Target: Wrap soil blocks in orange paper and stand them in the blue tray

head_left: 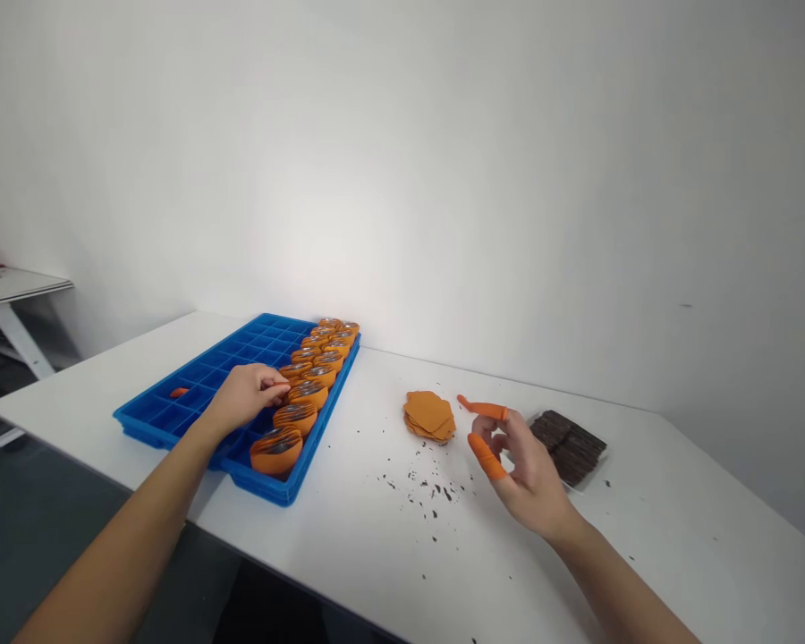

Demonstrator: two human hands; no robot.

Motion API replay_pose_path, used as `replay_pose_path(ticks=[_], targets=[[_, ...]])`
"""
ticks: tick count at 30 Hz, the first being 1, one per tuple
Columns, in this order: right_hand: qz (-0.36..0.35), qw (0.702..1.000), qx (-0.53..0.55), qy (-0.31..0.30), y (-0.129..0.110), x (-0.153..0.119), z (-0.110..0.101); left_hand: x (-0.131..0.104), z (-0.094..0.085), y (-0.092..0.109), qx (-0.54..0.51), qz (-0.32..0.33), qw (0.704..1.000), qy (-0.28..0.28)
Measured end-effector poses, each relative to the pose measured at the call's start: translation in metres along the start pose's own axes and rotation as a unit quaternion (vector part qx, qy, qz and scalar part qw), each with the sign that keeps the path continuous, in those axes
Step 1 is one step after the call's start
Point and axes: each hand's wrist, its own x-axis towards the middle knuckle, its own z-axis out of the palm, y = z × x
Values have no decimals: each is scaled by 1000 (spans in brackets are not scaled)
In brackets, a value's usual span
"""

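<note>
My left hand [249, 394] reaches over the blue compartment tray [174, 425], its fingers drawn together beside the row of orange folded pieces [295, 416]. What lies between those fingertips, if anything, is hidden; a bit of orange shows there. The folded pieces stand in the tray's right-hand compartments with dark strips inside them. Above the table, my right hand [523, 461] is open, thumb and index finger apart and both wearing orange finger covers [488, 456]. Left of it lies a stack of orange sheets [429, 415]. Just behind it, a white dish [587, 483] holds dark, thin strips [569, 445].
Dark crumbs [436, 490] are scattered across the white table [349, 537]. One small orange piece [178, 392] sits in a left compartment of the tray. A white wall [443, 179] rises behind the table, and another table [20, 284] stands at far left.
</note>
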Motion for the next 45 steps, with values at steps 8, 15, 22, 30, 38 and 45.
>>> replay_pose_path(ticks=[8,15,22,30,38,45], targets=[[-5,1000,-5,-16,-1,0,1,-4,2,-5,90,20,995,30],[7,999,-16,-29,-1,0,0,-7,7,-6,164,-27,984,69],[6,999,-23,-46,-3,1,1,-6,10,-14,166,-39,982,85],[-2,998,-43,-39,1,0,0,-13,7,-23,111,-29,990,83],[-2,999,-43,-33,5,2,2,-13,11,-23,74,-57,991,96],[-4,998,-48,-47,8,0,3,-10,14,-29,76,-51,995,29]])
